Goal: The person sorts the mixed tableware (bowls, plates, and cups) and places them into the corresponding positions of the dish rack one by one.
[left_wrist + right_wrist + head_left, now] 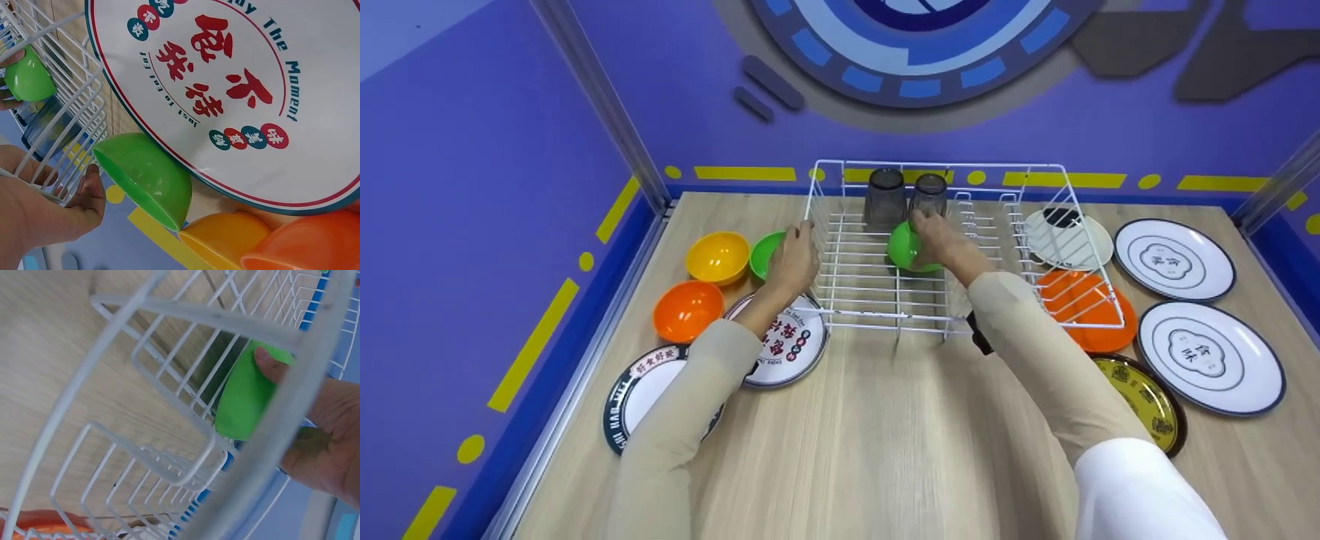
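A white wire dish rack [855,313] stands on the table. My left hand [795,262] grips its left side, the fingers curled round the wires, as the left wrist view shows. Inside the rack, my right hand [941,244] holds a green bowl [901,246] by its side. The right wrist view shows the thumb on the outside of this green bowl [244,399], which is tilted on the rack wires. Two dark glasses [885,199] stand upside down behind it. Another green bowl [147,177] sits just outside the rack, near my left hand.
Left of the rack are a yellow bowl [718,259], an orange bowl [688,311] and two patterned plates [787,349]. On the right lie an orange plate [1099,330], a yellow-brown plate [1144,401] and several white plates [1211,356]. Blue-purple walls [675,112] border the table.
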`<state>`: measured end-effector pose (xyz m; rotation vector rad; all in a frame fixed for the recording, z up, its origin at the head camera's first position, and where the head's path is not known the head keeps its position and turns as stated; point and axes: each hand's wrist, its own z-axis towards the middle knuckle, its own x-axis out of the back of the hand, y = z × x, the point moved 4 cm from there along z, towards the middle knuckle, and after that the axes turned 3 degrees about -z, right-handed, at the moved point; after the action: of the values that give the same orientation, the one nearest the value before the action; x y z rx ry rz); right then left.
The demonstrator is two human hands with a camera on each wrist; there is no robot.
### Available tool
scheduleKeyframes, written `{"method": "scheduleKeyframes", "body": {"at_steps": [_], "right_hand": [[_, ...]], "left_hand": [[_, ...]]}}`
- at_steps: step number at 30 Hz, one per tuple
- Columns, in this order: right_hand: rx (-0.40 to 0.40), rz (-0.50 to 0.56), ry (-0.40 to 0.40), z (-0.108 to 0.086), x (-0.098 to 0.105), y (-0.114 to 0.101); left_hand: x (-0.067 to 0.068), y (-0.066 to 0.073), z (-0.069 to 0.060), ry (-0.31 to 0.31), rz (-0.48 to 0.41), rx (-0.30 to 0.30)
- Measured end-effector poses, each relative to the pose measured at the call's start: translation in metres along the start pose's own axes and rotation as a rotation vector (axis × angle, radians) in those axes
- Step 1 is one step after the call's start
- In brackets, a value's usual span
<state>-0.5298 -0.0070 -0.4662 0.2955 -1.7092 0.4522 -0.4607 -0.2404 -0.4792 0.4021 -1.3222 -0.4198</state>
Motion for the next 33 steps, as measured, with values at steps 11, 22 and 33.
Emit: {"method": "scheduleKeyframes", "body": {"at_steps": [11, 22, 33], "right_hand": [[-0.018, -0.056, 0.049, -0.037, 0.039, 0.040], [-0.243, -0.106, 0.138, -0.099, 0.038, 0.137], [-0.378, 0.004, 0.239, -0.133, 0.022, 0.176]], "left_hand": [[-0.001, -0.006, 0.009, -0.013, -0.019, 0.036], [0.038, -0.057, 0.018, 0.021, 0.023, 0.195], [0.081, -0.130, -0.013, -0.133, 0.257, 0.552]]}}
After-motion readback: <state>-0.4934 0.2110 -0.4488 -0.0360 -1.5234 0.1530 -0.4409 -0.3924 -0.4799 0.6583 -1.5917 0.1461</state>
